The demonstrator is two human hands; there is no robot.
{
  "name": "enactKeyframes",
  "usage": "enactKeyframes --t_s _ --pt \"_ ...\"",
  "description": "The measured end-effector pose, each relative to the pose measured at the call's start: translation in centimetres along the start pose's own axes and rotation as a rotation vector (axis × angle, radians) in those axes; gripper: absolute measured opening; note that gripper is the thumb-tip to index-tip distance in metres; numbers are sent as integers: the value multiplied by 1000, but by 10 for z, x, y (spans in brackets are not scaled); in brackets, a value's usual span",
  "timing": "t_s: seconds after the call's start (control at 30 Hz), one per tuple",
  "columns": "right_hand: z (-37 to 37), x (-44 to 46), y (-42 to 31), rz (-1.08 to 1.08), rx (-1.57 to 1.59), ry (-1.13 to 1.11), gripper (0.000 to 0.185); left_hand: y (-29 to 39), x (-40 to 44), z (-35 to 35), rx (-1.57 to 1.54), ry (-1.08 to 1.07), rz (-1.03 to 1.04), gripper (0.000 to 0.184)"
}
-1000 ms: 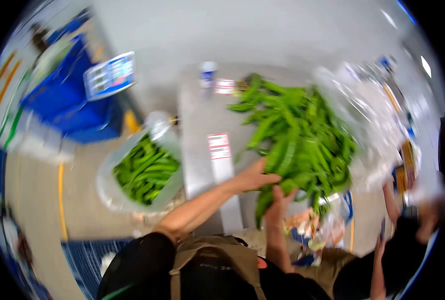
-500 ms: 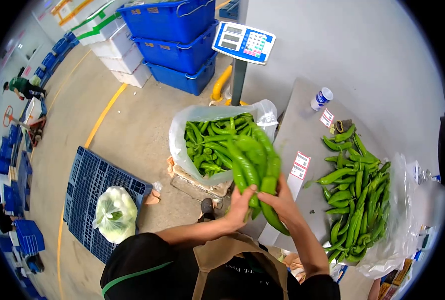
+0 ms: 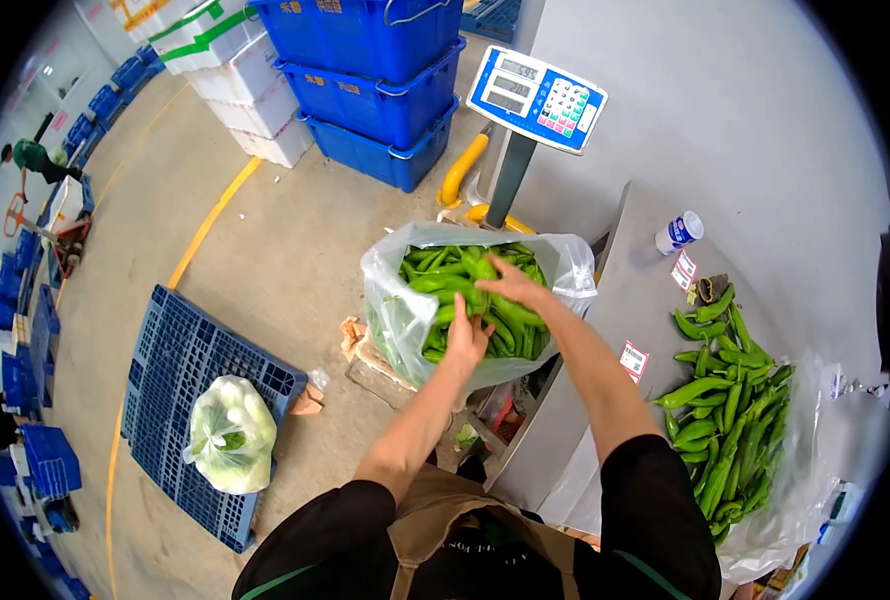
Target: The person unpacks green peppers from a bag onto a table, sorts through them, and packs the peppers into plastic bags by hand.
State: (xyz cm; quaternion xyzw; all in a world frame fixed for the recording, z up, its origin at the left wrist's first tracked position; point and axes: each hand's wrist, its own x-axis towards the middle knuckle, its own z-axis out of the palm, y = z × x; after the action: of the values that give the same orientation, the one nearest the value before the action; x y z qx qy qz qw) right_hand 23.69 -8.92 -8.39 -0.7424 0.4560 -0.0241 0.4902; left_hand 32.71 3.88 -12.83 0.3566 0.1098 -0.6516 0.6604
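A clear plastic bag (image 3: pixel 385 322) full of long green peppers (image 3: pixel 505 325) stands open in front of me, on the scale's base. My left hand (image 3: pixel 468 335) is inside its mouth, over the near peppers, thumb and fingers apart. From the right, my right hand (image 3: pixel 513 284) reaches in with fingers spread, touching brighter peppers (image 3: pixel 455 283) on top of the heap. Neither hand is wrapped round a pepper; some fingertips are hidden among them. Another pile of green peppers (image 3: pixel 730 420) lies on the grey table to my right, partly on clear plastic.
Behind the bag rises a scale display (image 3: pixel 537 98) on a post. Blue crates (image 3: pixel 375 110) and white foam boxes (image 3: pixel 255 105) are stacked beyond. A blue pallet (image 3: pixel 165 400) holds a bag of pale vegetables (image 3: pixel 230 435). On the table stand a cup (image 3: pixel 679 232) and labels (image 3: pixel 633 360). A co-worker (image 3: pixel 33 158) is far left.
Both hands have carried a bunch of peppers forward from in front of my body into the bag, and the fingers have loosened. One label has gone from the table edge. My view has shifted slightly.
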Motion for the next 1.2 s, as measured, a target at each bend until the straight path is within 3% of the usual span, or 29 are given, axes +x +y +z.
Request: enactKeyframes --t_s 0.03,0.1,0.2,0.23,0.3,0.33,0.37,0.4,0.43,0.47,0.5,0.53,0.57,0.63,0.67,0.7,0.73,0.83,0.9,0.97,1.03,1.1,1.13,1.2 --pt "-8 11 20 -12 -168 129 82 8 18 7 30 69 -84 76" --pt "-33 -7 16 293 -364 209 75 29 42 7 130 228 -279 76" --pt "-62 -7 91 292 -439 227 65 65 28 -3 993 151 -344 58" --pt "-76 -18 92 311 -462 194 63 71 29 -14 1100 104 -355 55" --pt "-90 -34 92 253 -503 154 61 80 39 -50 1238 260 -36 47" --pt "-97 -37 90 172 -521 154 60 84 70 -88 1470 407 207 43" --pt "-104 -43 89 96 -537 153 59 95 54 -81 1358 470 343 42" --pt "-111 -55 61 204 -540 67 57 105 42 -76 1227 450 411 44" --pt "-107 -54 65 125 -536 55 56 110 28 -71 1284 489 641 42" --pt "-101 -58 72 52 -531 49 55 127 18 -68 1485 440 671 46" --pt "-95 -75 50 -138 -451 -43 57 126 42 -106 1494 380 887 54" --pt "-90 -94 24 -160 -346 -124 57 128 42 -109 1686 426 986 62" --pt "-73 -104 23 -328 -340 13 55 137 40 -109 1584 307 908 64" --pt "-45 -139 20 -416 -179 205 53 127 2 -78 1549 76 1031 66" --pt "-43 -171 3 -365 -206 242 52 122 6 -63 1556 246 838 65" --pt "-33 -205 -1 -442 -133 426 49 106 -30 -30 1520 189 865 58" --pt "-29 -244 -9 -423 -89 548 48 91 -45 -9 1484 174 884 53" --pt "-14 -350 10 -163 71 957 51 20 -83 37 1255 -264 849 41" --pt "0 -413 52 45 -188 1380 53 -39 -119 75 1296 -550 701 28" --pt "2 -488 77 474 -18 1420 73 -95 -137 101 1453 -793 581 32" --pt "12 -547 107 678 -367 1413 88 -156 -144 127 1527 -962 447 38" --pt "18 -576 123 942 -590 1319 94 -214 -139 161 1599 -1107 461 47" --pt "20 -588 135 938 -690 1261 93 -247 -126 168 1593 -1149 489 52" --pt "20 -588 159 756 -509 1238 91 -300 -112 193 1646 -1217 645 70"
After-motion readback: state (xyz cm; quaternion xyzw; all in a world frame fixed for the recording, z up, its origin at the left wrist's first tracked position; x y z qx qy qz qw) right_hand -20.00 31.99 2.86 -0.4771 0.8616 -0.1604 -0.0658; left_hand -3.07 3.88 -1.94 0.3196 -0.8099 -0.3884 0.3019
